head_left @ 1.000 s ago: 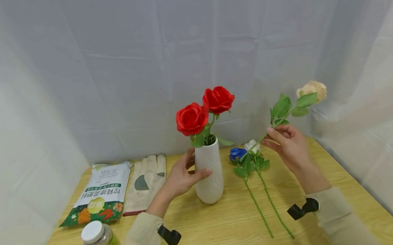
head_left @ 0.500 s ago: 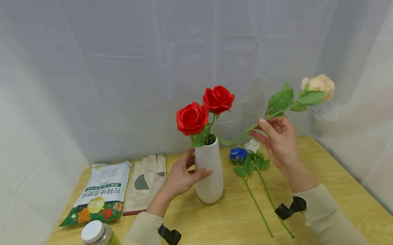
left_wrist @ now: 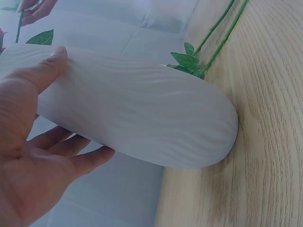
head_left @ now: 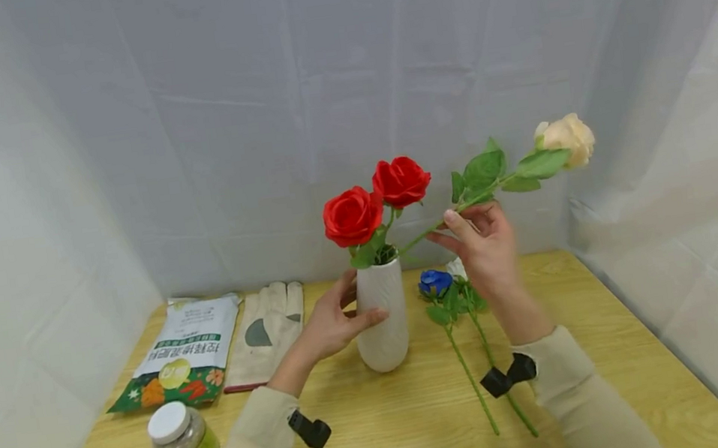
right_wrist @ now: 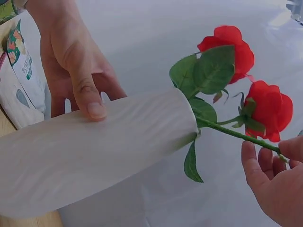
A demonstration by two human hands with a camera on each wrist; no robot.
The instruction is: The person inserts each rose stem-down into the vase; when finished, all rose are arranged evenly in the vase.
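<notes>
A white ribbed vase (head_left: 385, 334) stands upright on the table, and my left hand (head_left: 331, 324) grips its side, thumb across the front. Two red roses, one lower left (head_left: 353, 216) and one upper right (head_left: 401, 181), rise from its mouth. With fingers and thumb, my right hand (head_left: 488, 248) pinches the green stem (right_wrist: 246, 138) of a cream rose (head_left: 566, 141). That rose leans up to the right, and its stem's lower end reaches into the vase mouth in the right wrist view. How deep the end sits is hidden by the vase wall.
A blue rose (head_left: 435, 282) and a partly covered white rose (head_left: 456, 269) lie on the wooden table (head_left: 373, 434) right of the vase. To the left are a fertilizer bag (head_left: 187, 345), work gloves (head_left: 268, 334) and a lidded jar (head_left: 186, 443). A pale curtain (head_left: 241, 156) hangs behind.
My right hand has moved left and up with the cream rose, bringing the stem's end from over the lying flowers to the vase mouth. My left hand stays on the vase.
</notes>
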